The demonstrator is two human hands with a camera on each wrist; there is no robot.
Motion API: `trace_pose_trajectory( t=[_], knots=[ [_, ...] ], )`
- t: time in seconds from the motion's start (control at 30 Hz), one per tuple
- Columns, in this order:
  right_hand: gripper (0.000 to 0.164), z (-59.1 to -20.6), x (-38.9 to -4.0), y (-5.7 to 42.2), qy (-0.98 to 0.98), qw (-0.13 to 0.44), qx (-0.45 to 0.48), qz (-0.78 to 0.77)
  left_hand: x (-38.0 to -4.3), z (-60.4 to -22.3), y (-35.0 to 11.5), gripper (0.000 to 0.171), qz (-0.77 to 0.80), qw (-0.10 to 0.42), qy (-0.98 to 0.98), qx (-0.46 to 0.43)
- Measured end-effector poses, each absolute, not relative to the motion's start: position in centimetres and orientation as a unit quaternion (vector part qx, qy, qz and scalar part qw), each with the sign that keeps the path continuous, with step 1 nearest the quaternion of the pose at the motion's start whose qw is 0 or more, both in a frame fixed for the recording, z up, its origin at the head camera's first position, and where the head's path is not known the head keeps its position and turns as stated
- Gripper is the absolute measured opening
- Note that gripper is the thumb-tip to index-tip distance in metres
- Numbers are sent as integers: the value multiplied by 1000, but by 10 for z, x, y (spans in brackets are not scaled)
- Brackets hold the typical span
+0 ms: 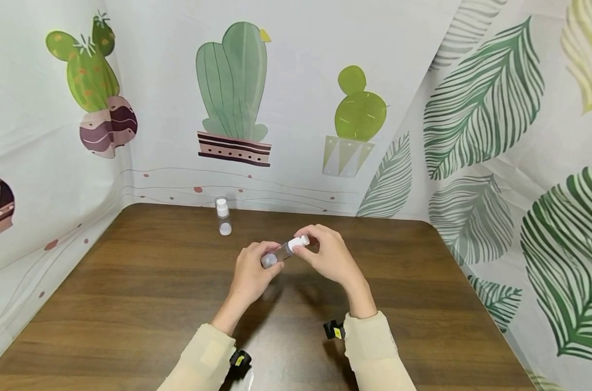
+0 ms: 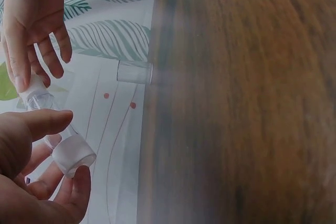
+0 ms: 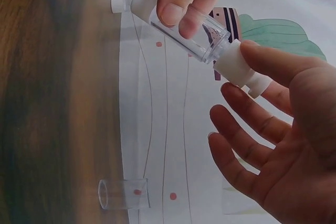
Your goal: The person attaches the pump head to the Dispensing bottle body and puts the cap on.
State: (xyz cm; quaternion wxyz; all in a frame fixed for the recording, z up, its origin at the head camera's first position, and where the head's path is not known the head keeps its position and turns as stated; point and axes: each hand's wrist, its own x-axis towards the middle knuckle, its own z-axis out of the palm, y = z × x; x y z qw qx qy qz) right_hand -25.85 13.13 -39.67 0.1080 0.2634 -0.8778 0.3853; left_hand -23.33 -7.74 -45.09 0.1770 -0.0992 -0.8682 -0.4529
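Note:
Tilted above the table, a small transparent pump bottle (image 1: 281, 252) with a white pump top (image 3: 234, 65) is between both hands. My left hand (image 1: 251, 273) grips its body near the white base (image 2: 74, 154). At the other end my right hand (image 1: 334, 259) pinches the white pump top between thumb and fingers; its other fingers are spread in the right wrist view. A second pump bottle (image 1: 223, 217) stands upright at the back of the table, left of both hands. A transparent cylindrical cap (image 3: 124, 194) appears in both wrist views; the head view does not show it.
The brown wooden table (image 1: 144, 282) ends at a hanging cloth (image 1: 296, 184) printed with cacti and leaves, behind and at the sides. Each sleeve has a small black device (image 1: 333, 329) at the wrist. Something shiny (image 1: 249, 380) lies at the table's near edge.

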Motion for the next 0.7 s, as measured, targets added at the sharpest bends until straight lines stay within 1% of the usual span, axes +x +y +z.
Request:
trace_pose_trajectory(
  t=[0.4, 0.6, 0.7],
  knots=[
    [16, -400, -259, 129, -883, 107, 228, 396, -234, -452, -78, 36, -450, 176, -869, -104],
    [19, -399, -258, 129, -889, 100, 219, 390, -234, -453, -77, 36, -447, 173, -872, -102],
    [26, -399, -258, 130, -891, 100, 222, 384, -234, -454, -77, 37, -447, 172, -872, -101]
  ],
)
